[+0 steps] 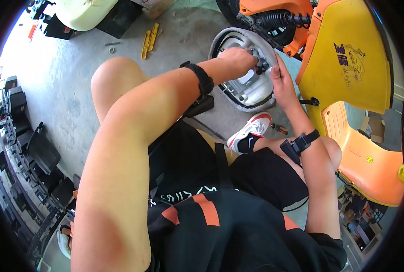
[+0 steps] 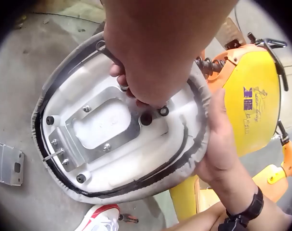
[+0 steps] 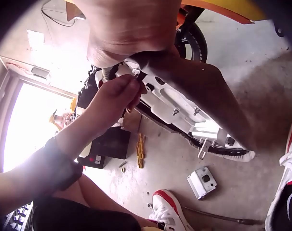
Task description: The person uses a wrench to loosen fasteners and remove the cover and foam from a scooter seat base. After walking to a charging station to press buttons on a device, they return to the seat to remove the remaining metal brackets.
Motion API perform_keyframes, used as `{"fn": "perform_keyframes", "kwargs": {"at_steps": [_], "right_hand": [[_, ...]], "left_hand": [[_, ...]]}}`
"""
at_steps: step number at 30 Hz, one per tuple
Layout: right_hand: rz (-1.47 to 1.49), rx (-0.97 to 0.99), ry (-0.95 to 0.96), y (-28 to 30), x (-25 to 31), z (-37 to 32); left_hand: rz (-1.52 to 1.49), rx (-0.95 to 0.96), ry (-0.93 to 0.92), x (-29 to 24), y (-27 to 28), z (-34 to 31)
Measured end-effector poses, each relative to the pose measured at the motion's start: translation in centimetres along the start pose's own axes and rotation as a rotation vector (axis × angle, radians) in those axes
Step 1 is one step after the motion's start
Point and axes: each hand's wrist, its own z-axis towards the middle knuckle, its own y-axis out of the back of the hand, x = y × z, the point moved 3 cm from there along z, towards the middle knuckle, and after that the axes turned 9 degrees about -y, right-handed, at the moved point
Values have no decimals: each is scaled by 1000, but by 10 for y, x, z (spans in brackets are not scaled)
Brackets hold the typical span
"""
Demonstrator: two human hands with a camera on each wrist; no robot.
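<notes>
An upturned seat [image 1: 252, 108] with a grey padded rim and a white plastic underside stands tilted before me. Bolted across that underside is a metal bracket [image 2: 75, 149] with an oblong opening. My left hand [image 1: 238, 61] reaches over it and grips a wrench [image 2: 112, 57], whose ring end sticks out past the fingers. The wrench's other end is hidden by the hand, at the bracket's upper part. My right hand [image 1: 283, 86] holds the seat's right edge, thumb on the near side and fingers behind. In the left wrist view a black rubber stop [image 2: 145, 119] shows beside the left hand.
A yellow and orange vehicle [image 1: 347, 63] stands close on the right. Two yellow metal parts [image 1: 151, 38] lie on the floor, and a screwdriver [image 1: 280, 129] lies by my shoe [image 1: 252, 130]. A metal box-shaped bracket [image 3: 202, 183] lies below the seat.
</notes>
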Motion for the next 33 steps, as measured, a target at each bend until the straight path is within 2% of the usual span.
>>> {"fn": "perform_keyframes", "kwargs": {"at_steps": [3, 5, 11, 15, 20, 27, 33], "right_hand": [[6, 0, 11, 0, -1, 0], [4, -4, -3, 0, 1, 0], [27, 18, -8, 1, 1, 0], [-35, 7, -1, 1, 2, 0], [-21, 6, 1, -1, -1, 0], [10, 13, -4, -2, 5, -1], [3, 9, -27, -3, 4, -3]], "left_hand": [[66, 12, -64, 1, 5, 2], [171, -36, -177, 0, 9, 3], [307, -89, -191, -1, 13, 2], [358, -51, -189, 0, 14, 6], [504, -144, -211, -6, 14, 1], [421, -169, -173, 6, 2, 1], [67, -147, -31, 16, -16, -6]]}}
